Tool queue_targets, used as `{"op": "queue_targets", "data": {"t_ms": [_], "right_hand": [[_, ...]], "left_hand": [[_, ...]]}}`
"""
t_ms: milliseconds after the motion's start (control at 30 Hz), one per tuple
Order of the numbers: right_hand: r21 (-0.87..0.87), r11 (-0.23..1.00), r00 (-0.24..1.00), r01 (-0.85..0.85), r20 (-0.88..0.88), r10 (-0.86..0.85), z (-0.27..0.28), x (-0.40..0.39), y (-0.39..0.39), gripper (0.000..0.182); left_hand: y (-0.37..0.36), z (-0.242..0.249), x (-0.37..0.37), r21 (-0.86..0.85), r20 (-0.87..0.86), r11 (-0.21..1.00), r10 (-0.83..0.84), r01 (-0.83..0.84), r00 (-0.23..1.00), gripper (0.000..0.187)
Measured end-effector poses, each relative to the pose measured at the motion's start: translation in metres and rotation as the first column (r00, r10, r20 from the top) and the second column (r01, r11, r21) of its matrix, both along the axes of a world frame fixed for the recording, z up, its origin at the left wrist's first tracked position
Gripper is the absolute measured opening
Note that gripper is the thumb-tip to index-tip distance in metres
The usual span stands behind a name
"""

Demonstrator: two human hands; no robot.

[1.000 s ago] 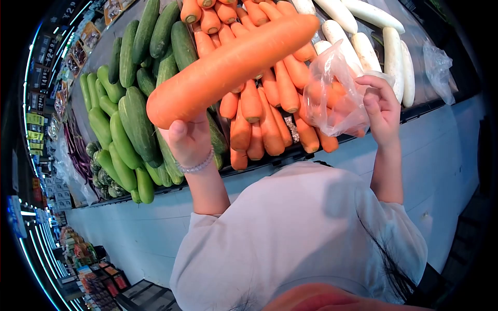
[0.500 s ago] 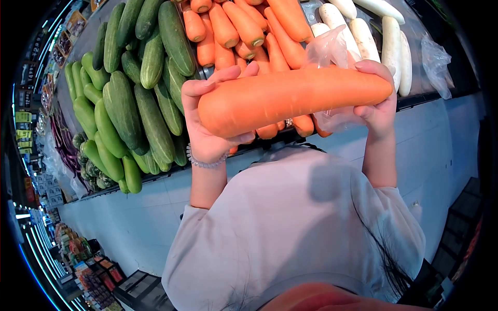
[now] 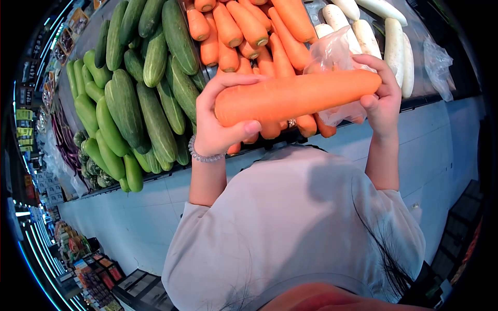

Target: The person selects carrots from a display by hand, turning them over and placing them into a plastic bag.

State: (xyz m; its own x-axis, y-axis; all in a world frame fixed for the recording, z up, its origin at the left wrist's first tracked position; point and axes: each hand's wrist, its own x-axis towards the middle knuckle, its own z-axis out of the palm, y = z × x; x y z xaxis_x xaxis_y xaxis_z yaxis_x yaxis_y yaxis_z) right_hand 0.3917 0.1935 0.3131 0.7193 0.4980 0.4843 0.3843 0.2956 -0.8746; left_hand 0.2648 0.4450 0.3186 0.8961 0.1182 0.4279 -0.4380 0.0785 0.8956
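A large orange carrot (image 3: 295, 96) is held nearly level in front of my chest, its narrow end tilted slightly up. My left hand (image 3: 220, 116) is closed round the thick end, thumb below and fingers on top; a clear coil band (image 3: 207, 155) circles that wrist. At the narrow end, my right hand (image 3: 384, 98) grips the tip between thumb and fingers. A thin clear plastic bag (image 3: 332, 52) hangs behind the carrot against my right hand; whether the fingers also pinch it is hidden.
Beyond my hands, a produce stand holds piled carrots (image 3: 254, 26), dark green cucumbers (image 3: 155, 119), paler green gourds (image 3: 109, 124) and white radishes (image 3: 394, 52). Another plastic bag (image 3: 438, 65) lies at the stand's right edge. Shelves with packaged goods (image 3: 88, 274) stand at the lower left.
The carrot's thick end has shifted right and up a little. My left hand has turned, its fingers now wrapped closer over the carrot's top. My right hand's hold has slid slightly at the tip.
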Motion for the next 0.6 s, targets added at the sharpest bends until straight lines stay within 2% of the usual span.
{"op": "queue_targets", "data": {"t_ms": [33,67,100,167,200,267,300,367,400,500,600], "right_hand": [[-0.039,0.999,0.999,0.032,0.001,-0.032,-0.001,0.003,-0.004,0.058],[-0.032,0.997,0.998,0.064,-0.006,-0.065,0.000,0.003,-0.007,0.056],[-0.025,0.995,0.995,0.096,-0.015,-0.097,0.001,0.004,-0.010,0.053],[0.080,0.985,0.987,0.154,-0.053,-0.150,0.008,0.003,-0.010,0.047],[0.116,0.957,0.959,0.265,-0.134,-0.249,0.012,0.000,-0.007,0.036],[0.108,0.957,0.955,0.269,-0.162,-0.250,0.008,0.004,-0.015,0.037],[0.104,0.957,0.952,0.271,-0.176,-0.251,0.007,0.005,-0.019,0.037],[0.121,0.947,0.941,0.299,-0.205,-0.271,0.013,-0.003,-0.012,0.034],[0.129,0.942,0.935,0.311,-0.219,-0.279,0.015,-0.005,-0.010,0.032],[0.149,0.968,0.965,0.203,-0.199,-0.172,0.010,-0.003,-0.018,0.025],[0.132,0.978,0.971,0.164,-0.194,-0.137,0.009,-0.003,-0.022,0.024]], "left_hand": [[0.001,-0.001,0.001,-0.014,0.001,0.998,0.054,-0.054,0.999,0.056],[0.003,0.003,0.001,-0.059,-0.025,0.987,0.149,-0.150,0.989,0.062],[0.007,0.010,0.001,-0.150,-0.029,0.974,0.166,-0.168,0.986,0.051],[0.015,0.019,0.004,-0.211,-0.043,0.928,0.304,-0.306,0.952,0.050],[0.017,0.022,0.008,-0.155,-0.058,0.903,0.396,-0.400,0.916,0.049],[0.023,0.026,0.021,-0.039,-0.069,0.818,0.570,-0.573,0.818,0.047],[0.031,0.024,0.033,0.135,0.034,0.741,0.660,-0.658,0.751,0.045],[0.050,0.009,0.062,0.417,0.282,0.469,0.748,-0.779,0.601,0.043],[0.054,0.004,0.077,0.450,0.478,0.298,0.716,-0.842,0.509,0.037],[0.054,-0.002,0.102,0.547,0.692,-0.055,0.592,-0.835,0.414,0.037],[0.045,-0.010,0.118,0.571,0.774,-0.140,0.421,-0.809,0.473,0.032]]}}
